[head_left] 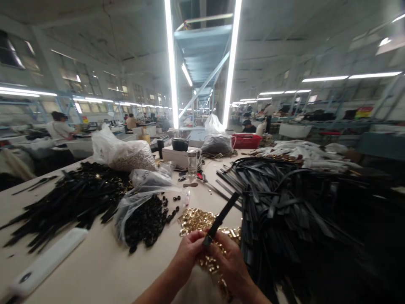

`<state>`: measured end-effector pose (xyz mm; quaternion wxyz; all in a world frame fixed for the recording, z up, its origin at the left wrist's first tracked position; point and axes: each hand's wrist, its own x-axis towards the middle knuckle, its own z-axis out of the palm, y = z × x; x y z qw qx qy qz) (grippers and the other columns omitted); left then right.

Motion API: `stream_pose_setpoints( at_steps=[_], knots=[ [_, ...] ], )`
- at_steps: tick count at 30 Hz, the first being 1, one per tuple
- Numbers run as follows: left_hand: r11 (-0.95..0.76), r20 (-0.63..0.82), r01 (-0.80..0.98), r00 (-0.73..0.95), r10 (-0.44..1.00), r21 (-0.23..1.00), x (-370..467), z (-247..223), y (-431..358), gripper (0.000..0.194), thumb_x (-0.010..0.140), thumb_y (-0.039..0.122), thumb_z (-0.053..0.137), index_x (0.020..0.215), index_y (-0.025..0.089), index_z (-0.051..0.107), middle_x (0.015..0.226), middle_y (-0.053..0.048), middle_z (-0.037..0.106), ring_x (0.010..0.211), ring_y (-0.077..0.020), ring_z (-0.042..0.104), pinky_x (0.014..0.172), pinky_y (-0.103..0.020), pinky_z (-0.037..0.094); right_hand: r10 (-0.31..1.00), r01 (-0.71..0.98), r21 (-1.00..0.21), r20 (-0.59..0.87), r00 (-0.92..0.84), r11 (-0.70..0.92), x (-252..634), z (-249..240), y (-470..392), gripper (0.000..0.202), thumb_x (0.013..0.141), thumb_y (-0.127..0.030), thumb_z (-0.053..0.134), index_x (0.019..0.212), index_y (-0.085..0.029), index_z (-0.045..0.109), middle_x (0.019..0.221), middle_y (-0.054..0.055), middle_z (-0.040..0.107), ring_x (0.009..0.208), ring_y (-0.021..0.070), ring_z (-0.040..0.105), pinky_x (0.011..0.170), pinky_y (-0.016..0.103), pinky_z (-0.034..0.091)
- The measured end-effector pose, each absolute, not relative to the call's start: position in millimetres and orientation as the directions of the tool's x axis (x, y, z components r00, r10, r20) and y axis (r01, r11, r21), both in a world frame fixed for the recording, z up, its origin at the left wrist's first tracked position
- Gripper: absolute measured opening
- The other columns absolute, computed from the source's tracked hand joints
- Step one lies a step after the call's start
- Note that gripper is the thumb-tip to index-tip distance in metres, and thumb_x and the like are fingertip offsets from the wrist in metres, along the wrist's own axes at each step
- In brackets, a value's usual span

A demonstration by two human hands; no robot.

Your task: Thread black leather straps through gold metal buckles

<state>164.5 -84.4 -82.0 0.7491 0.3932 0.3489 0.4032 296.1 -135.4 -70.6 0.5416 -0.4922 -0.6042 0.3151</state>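
Observation:
Both hands meet at the front of the table around one black strap [224,213], which slants up and to the right. My left hand [186,255] pinches the strap's lower end from the left. From the right, my right hand [230,258] closes on the same end. The fingers partly hide that end, so I cannot make out what is on it. Under and behind the hands lies a heap of gold metal buckles [198,220]. Left of them, small black loops [145,223] spill out of a clear plastic bag [122,211].
A big pile of black straps [284,202] covers the right side. More black straps with gold fittings [79,190] lie at left, near a long white device [50,259]. A glass jar [192,164], a red basket [247,140] and a filled plastic bag [126,152] stand farther back.

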Motion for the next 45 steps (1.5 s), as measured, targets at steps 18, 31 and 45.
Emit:
stream_pose_setpoints(
  at_steps=[18,31,45],
  knots=[
    [0.002,-0.069,0.132,0.499,0.864,0.991,131,-60,-51,0.036,0.065,0.046,0.074,0.078,0.013,0.073,0.065,-0.007,0.068,0.051,-0.0139,0.057,0.05,-0.024,0.042,0.913,0.287,-0.909,0.363,0.185,0.303,303,-81,-127,0.038,0.092,-0.05,0.042,0.082,-0.018,0.061,0.071,0.004,0.064,0.066,0.0189,0.062,0.059,0.027,0.047],
    [-0.396,0.13,0.778,0.384,0.914,0.488,75,-58,61,0.011,0.067,0.024,0.066,0.074,0.02,0.074,0.076,-0.004,0.07,0.072,-0.0194,0.061,0.072,-0.028,0.041,0.901,0.211,-0.93,0.35,0.255,0.301,307,-71,-132,0.031,0.095,-0.043,0.036,0.074,-0.021,0.045,0.057,-0.004,0.049,0.04,0.0098,0.047,0.041,0.022,0.039],
    [-0.274,0.06,0.879,0.272,0.96,0.39,104,-71,97,0.007,0.06,0.017,0.069,0.066,0.019,0.071,0.078,-0.007,0.072,0.086,-0.0246,0.064,0.077,-0.03,0.042,0.916,0.29,-0.912,0.352,0.191,0.29,304,-77,-132,0.033,0.095,-0.046,0.037,0.076,-0.021,0.045,0.052,-0.005,0.048,0.042,0.0113,0.049,0.046,0.023,0.039]
  ],
)
